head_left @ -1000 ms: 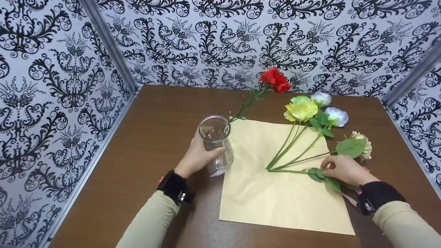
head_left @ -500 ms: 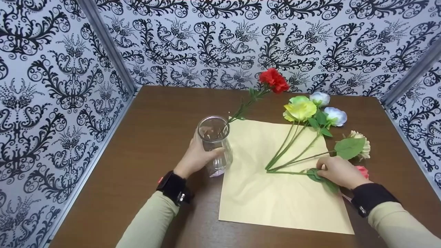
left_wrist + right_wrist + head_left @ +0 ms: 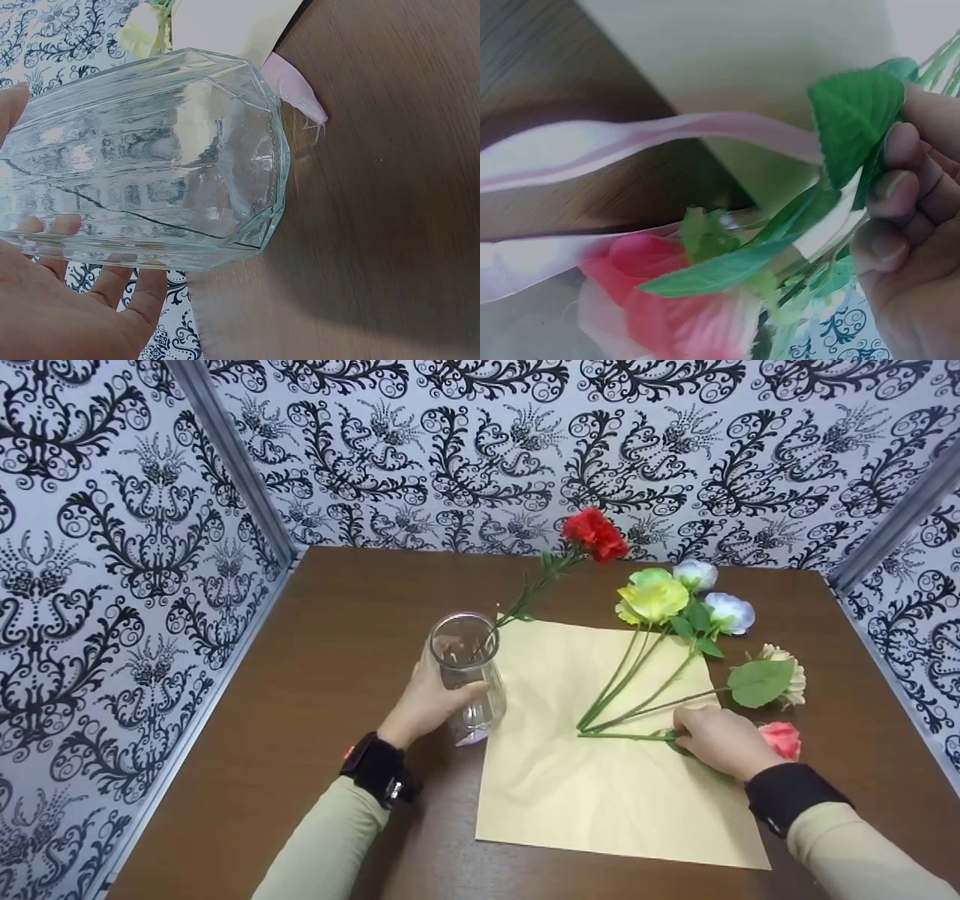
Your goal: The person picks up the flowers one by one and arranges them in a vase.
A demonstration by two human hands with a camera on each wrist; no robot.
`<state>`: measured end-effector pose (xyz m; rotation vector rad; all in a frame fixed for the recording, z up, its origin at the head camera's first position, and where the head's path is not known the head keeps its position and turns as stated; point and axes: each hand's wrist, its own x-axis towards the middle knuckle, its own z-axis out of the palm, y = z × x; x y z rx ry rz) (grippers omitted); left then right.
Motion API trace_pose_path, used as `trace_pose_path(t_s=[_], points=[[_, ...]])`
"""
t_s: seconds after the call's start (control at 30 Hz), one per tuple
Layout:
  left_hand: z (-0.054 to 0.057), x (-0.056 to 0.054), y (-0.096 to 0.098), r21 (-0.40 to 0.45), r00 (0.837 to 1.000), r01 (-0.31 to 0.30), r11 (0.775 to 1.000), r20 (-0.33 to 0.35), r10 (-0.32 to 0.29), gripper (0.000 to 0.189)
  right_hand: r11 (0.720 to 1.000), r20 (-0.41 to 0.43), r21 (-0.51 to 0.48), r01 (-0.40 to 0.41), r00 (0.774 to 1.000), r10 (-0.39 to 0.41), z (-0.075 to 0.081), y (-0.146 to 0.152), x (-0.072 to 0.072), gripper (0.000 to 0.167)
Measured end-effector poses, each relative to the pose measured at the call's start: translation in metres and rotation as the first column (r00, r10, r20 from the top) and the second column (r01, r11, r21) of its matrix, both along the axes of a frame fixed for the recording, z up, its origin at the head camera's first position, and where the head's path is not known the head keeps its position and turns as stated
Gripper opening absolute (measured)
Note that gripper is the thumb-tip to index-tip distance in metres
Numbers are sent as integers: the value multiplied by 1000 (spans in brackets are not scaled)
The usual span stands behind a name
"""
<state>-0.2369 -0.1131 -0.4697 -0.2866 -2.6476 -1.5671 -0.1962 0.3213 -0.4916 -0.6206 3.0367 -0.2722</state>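
Note:
My left hand grips the clear glass vase, thumb in front and fingers behind. In the left wrist view the faceted vase base shows, with a thin dark stem inside. That stem carries a red carnation, leaning right out of the vase. My right hand holds the leafy stem of a pink rose, whose cut end lies on the paper. The right wrist view shows curled fingers at a green leaf, the rose bloom below them.
Beige paper lies on the brown table. On it rest stems of a yellow-green flower, blue-white flowers and a cream flower. A pink ribbon trails near the rose; another pink piece lies by the vase.
My right hand has shifted left along the rose stem, covering more of its leaves and uncovering the pink bloom. The left hand and vase stay where they were.

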Motion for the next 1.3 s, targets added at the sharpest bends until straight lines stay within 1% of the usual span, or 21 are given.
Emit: trace_pose_path(t_s=[0.07, 0.17, 0.27, 0.33, 0.4, 0.5, 0.57, 0.67, 0.73, 0.83, 0.87, 0.93, 1.03, 1.13, 1.2, 1.27, 1.3], points=[[0, 0, 0, -2, 1000, -1, 1000, -2, 1, 89, 1000, -29, 28, 2, 1000, -1, 1, -2, 1, 27], [-1, 0, -1, 11, 1000, -1, 1000, -3, 1, 89, 998, -77, 69, -3, 997, 8, 3, -5, 3, 29], [-2, -1, -1, 23, 1000, 2, 1000, -2, -2, 87, 995, -139, 104, -3, 990, 17, 3, -8, 6, 24], [-2, -1, -1, 37, 1000, 11, 999, -7, -10, 85, 992, -188, 128, 3, 982, 21, 2, -9, 8, 19], [-2, -1, -2, 31, 1000, 15, 999, -6, -15, 85, 989, -236, 148, 6, 971, 29, 2, -11, 10, 16], [-2, -1, -2, 26, 1000, 23, 999, -8, -22, 85, 987, -284, 160, 7, 958, 39, 3, -12, 12, 17], [-2, -1, -3, 29, 999, 30, 999, -14, -29, 86, 989, -292, 149, 13, 956, 32, 4, -12, 12, 19], [-1, 0, -2, 28, 999, 32, 999, -20, -31, 85, 992, -285, 116, 42, 958, -8, 5, -12, 13, 19], [-1, 0, -1, 24, 999, 28, 999, -22, -28, 85, 994, -272, 89, 70, 961, -43, 5, -12, 13, 16], [-1, 0, 0, 20, 1000, 20, 1000, -18, -20, 85, 993, -230, 41, 114, 968, -102, 6, -11, 13, 8], [-1, 0, 0, 22, 1000, 18, 1000, -16, -18, 84, 991, -210, 17, 133, 970, -127, 6, -11, 13, 8], [-1, 0, 0, 29, 1000, 16, 999, -12, -16, 85, 984, -162, -36, 174, 971, -178, 6, -10, 12, 14], [-1, -1, 1, 40, 1000, 15, 999, -8, -15, 85, 962, -80, -119, 245, 964, -255, 8, -9, 11, 25], [-1, -1, 0, 44, 1000, 17, 999, -11, -16, 84, 933, -4, -177, 312, 948, -318, 10, -8, 10, 29], [-1, -1, 0, 51, 1000, 21, 998, -13, -20, 84, 911, 20, -213, 353, 934, -357, 11, -7, 11, 30], [-1, -1, 0, 42, 1000, 17, 999, -10, -16, 84, 879, 18, -266, 395, 914, -405, 12, -7, 12, 30], [-1, -1, 0, 33, 1000, 12, 999, -5, -12, 85, 863, -3, -296, 410, 903, -430, 12, -6, 12, 30]])
